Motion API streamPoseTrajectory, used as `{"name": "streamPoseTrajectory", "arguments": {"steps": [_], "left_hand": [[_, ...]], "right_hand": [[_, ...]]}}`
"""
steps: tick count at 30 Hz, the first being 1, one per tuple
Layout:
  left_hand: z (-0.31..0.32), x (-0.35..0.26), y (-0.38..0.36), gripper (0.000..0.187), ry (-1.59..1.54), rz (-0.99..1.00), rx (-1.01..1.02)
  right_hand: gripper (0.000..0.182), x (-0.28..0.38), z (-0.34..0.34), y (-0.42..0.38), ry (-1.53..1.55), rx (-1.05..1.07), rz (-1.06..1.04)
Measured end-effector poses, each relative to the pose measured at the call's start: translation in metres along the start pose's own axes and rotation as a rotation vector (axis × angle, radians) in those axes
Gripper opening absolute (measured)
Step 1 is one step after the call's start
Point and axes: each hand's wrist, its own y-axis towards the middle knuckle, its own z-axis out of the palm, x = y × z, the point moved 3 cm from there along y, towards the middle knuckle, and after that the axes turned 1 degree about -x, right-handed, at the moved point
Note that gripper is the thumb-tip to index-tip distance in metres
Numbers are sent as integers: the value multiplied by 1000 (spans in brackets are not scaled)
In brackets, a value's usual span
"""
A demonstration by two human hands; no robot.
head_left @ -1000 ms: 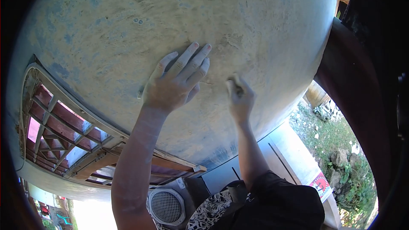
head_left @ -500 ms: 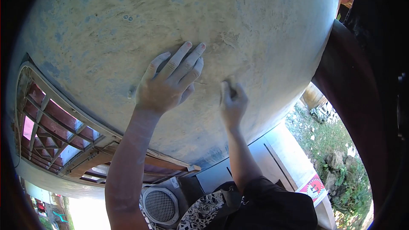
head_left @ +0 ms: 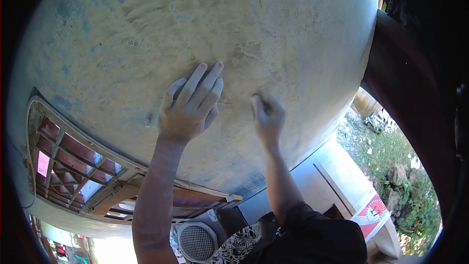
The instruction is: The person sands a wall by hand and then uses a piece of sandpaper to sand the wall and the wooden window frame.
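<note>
A large curved panel (head_left: 205, 29) fills most of the head view, with a dull grey-beige surface showing blue patches and dark smudges. Against it lies my left hand (head_left: 185, 112), whitened with dust, its fingers stretched out and nothing held. To its right my right hand (head_left: 269, 120) is closed near the panel's surface, thumb and fingers bent together. Its fingertips are blurred, and a small dark piece may be between them; its kind does not show.
Below left is a framed opening with a metal grille (head_left: 73, 159). A round speaker (head_left: 197, 242) sits near my body, beside a pale board with a red-and-white sticker (head_left: 373, 210). Rocks and plants (head_left: 403, 186) lie at right, past a dark curved piece (head_left: 410, 78).
The view has shifted, so the panel and grille appear lower. My right hand has moved up and to the right relative to the panel's marks. My left hand stays flat in nearly the same spot.
</note>
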Motion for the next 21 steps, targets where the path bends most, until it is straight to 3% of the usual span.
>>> {"name": "streamPoseTrajectory", "arguments": {"steps": [4,7,13,20,21], "left_hand": [[-1,1,2,38,-3,1,10],[4,0,-2,41,52,1,3],[-1,0,-2,38,31,-16,14],[0,0,-1,35,16,-5,-38],[-1,0,-1,34,13,-1,-42]], "right_hand": [[13,20,-7,-1,-220,-98,-9],[17,23,9,-20,-254,-10,-210],[19,17,-12,6,-317,-110,-107],[15,7,-2,-8,-218,66,-224],[16,-1,-8,1,-167,-31,-145]]}}
